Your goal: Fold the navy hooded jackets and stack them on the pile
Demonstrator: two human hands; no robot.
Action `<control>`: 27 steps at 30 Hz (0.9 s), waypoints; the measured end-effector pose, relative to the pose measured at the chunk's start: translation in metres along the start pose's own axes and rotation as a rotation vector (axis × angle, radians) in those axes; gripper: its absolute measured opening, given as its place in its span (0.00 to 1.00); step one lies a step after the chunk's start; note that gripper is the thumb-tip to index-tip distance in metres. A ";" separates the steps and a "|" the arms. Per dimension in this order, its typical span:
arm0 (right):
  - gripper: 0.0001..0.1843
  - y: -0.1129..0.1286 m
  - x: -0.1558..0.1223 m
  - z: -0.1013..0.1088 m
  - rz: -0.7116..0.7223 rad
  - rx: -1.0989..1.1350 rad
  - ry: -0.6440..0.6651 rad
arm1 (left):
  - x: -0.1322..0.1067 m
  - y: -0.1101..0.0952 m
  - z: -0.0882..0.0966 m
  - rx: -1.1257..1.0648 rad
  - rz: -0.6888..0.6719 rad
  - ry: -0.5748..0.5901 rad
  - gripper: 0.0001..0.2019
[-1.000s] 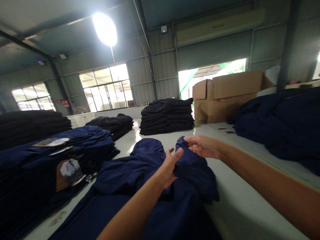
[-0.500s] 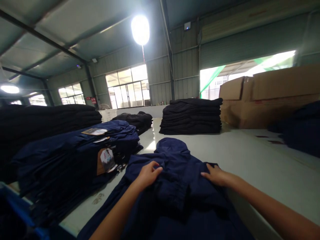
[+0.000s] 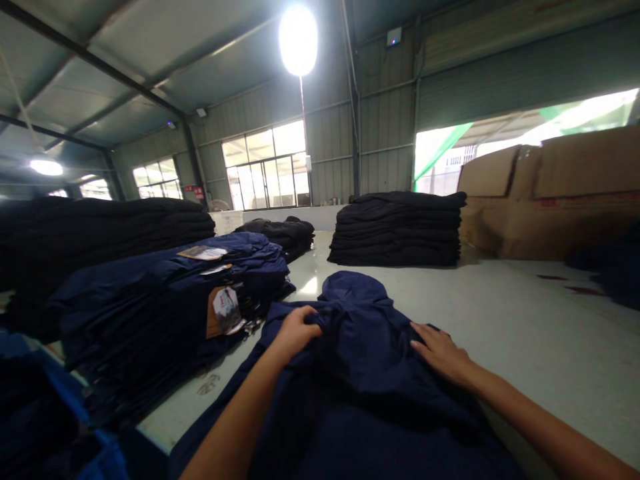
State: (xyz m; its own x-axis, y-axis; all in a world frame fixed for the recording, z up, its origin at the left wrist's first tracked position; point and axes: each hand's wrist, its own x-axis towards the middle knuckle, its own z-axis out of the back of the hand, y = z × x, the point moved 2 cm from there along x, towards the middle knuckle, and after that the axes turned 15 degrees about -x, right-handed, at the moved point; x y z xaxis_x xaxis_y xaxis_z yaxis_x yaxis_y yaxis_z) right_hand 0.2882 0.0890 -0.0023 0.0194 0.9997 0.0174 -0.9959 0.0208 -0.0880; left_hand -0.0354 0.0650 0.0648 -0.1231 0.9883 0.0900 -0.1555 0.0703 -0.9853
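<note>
A dark navy hooded jacket [image 3: 357, 360] lies spread in front of me, its rounded hood [image 3: 355, 288] pointing away. My left hand [image 3: 296, 333] is at the jacket's left shoulder, thumb and fingers closed on the cloth; some fingertips are hidden in the folds. On the right shoulder edge rests my right hand [image 3: 443, 352], its fingers stretched out over the fabric and the thumb apart. The lower part of the jacket runs down between my forearms into shadow.
A pale table [image 3: 520, 320] lies beneath. To the left is a stack of navy garments [image 3: 150, 287] with a hang tag [image 3: 225, 312]. Black folded garments [image 3: 395, 230] stand piled behind the hood, beside cardboard boxes [image 3: 530, 227]. A blue container [image 3: 65, 393] sits at lower left.
The bunched, gathered cloth on the jacket's middle no longer shows; the front looks smoother. My right hand's fingers have flattened out. The view has shifted slightly left.
</note>
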 end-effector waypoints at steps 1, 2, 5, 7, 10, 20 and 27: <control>0.29 -0.002 0.004 0.001 0.000 -0.020 -0.036 | 0.010 0.001 0.017 0.063 0.006 -0.080 0.15; 0.29 -0.003 0.006 0.001 -0.001 -0.041 -0.060 | 0.019 0.003 0.033 0.129 0.020 -0.167 0.17; 0.29 -0.002 0.010 -0.003 -0.011 -0.065 -0.061 | 0.033 0.016 0.067 0.295 0.076 -0.328 0.22; 0.26 0.002 0.010 -0.004 -0.008 -0.086 -0.064 | 0.034 0.026 0.073 0.371 0.093 -0.351 0.24; 0.20 0.006 0.010 0.001 0.057 -0.129 -0.131 | 0.028 0.032 0.063 0.486 0.047 -0.293 0.29; 0.22 0.027 -0.023 0.044 0.032 -0.223 -0.296 | 0.019 0.012 0.044 1.113 -0.053 -0.312 0.19; 0.33 0.079 -0.030 0.008 0.107 -0.115 -0.004 | 0.034 0.059 0.030 1.029 -0.040 0.212 0.24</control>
State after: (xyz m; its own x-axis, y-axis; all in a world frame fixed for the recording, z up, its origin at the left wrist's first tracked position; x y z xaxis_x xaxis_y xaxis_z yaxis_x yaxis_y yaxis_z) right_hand 0.2080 0.0609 -0.0018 -0.0867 0.9962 0.0061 -0.9756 -0.0836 -0.2031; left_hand -0.0784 0.0985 0.0143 0.0594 0.9982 -0.0050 -0.9255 0.0532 -0.3749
